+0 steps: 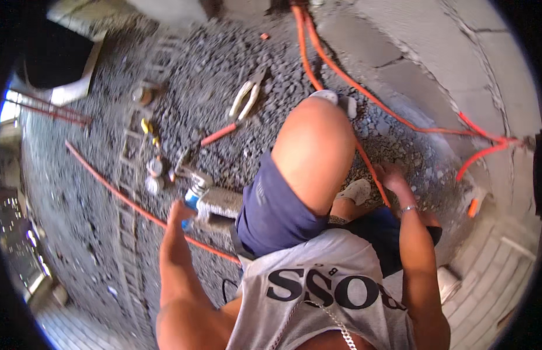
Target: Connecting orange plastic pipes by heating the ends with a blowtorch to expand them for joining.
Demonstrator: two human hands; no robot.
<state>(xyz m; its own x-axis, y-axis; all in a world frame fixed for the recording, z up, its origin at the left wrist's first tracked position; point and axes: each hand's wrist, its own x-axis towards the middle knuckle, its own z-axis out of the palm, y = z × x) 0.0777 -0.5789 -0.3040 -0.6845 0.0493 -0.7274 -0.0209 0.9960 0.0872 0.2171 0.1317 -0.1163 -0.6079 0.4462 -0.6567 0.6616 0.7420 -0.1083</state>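
At the left, my left hand [178, 211] is against a bottle-like object [192, 197] with blue parts, beside a rough pale block [220, 203]. Blue shows on both sides of the fingers, which look closed around it, though blurred. Low on the right, my right hand [390, 175] reaches to the gravel beside an orange flexible conduit [369, 166]. Its fingers are smeared, and whether they grip the conduit is unclear. Ahead lie pliers with pale handles [246, 100] and a short red-orange rod or handle [218, 135]. My raised bare knee [317, 146] stands between both hands.
Orange conduits [364, 90] run along the cracked wall [422, 87] at right. Another orange tube [125, 199] crosses the gravel [183, 64] at left, over a ladder-like metal frame [128, 230]. Round tins [154, 167] and a yellow tool [146, 125] lie near it.
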